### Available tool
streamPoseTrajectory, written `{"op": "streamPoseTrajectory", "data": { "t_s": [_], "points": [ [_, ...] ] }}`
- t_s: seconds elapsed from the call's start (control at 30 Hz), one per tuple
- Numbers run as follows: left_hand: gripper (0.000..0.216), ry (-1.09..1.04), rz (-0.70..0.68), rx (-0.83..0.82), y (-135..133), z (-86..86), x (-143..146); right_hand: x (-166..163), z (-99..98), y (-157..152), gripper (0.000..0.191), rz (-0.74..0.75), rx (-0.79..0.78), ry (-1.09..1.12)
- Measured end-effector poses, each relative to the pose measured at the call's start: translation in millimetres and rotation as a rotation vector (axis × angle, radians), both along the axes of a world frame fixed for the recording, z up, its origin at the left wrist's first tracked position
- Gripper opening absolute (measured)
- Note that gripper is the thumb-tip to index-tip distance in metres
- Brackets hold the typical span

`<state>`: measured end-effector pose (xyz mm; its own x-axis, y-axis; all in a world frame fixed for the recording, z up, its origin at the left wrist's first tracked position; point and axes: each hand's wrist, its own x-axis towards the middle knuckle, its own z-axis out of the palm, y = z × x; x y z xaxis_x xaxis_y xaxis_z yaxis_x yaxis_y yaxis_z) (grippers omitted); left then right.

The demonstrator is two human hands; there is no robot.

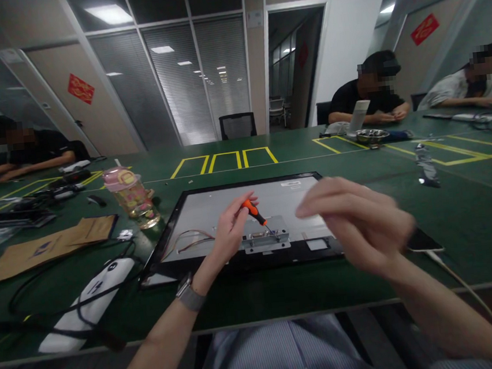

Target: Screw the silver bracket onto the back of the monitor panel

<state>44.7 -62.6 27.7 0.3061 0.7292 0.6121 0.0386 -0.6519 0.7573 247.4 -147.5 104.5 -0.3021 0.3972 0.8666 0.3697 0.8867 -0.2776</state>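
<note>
A flat display panel with a black frame and a grey back lies on the table in front of me. Near its front edge sits a metal bracket, with thin wires running over the panel to its left. My left hand holds an orange and black screwdriver by the handle, tilted, its tip down at the bracket. Raised over the panel's right side is my right hand, slightly blurred. Its fingers are bent and brought together at the tips; anything between them is too small or hidden.
To the left stand a pink bottle, a brown paper bag and a white power strip with black cables. A phone with a cable lies right. Across the table are a metal bowl and several people seated.
</note>
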Motion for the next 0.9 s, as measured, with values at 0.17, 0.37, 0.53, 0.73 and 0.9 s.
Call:
{"op": "streamPoseTrajectory", "data": {
  "t_s": [0.17, 0.37, 0.53, 0.73, 0.9],
  "points": [
    [0.030, -0.013, 0.055, 0.010, 1.1, -3.7, 3.3, -3.2, -34.5, 76.1, 0.015, 0.130, -0.569, -0.053],
    [0.017, 0.000, 0.297, 0.247, 2.5, -2.2, 10.0, -17.7, -60.7, 89.8, 0.033, 0.398, -0.774, 0.106],
    [0.018, 0.018, 0.287, 0.315, 5.8, 0.6, 10.4, -26.4, -57.3, 85.2, 0.046, 0.292, -0.610, 0.088],
    [0.041, 0.366, 0.220, 0.341, 14.8, -9.0, -2.8, -8.6, -62.2, 88.4, 0.042, 0.228, -0.585, 0.014],
    [0.050, 0.713, 0.140, 0.155, 35.4, -28.3, -18.3, 10.7, -66.9, 92.0, 0.033, 0.229, -0.610, 0.223]
  ]
}}
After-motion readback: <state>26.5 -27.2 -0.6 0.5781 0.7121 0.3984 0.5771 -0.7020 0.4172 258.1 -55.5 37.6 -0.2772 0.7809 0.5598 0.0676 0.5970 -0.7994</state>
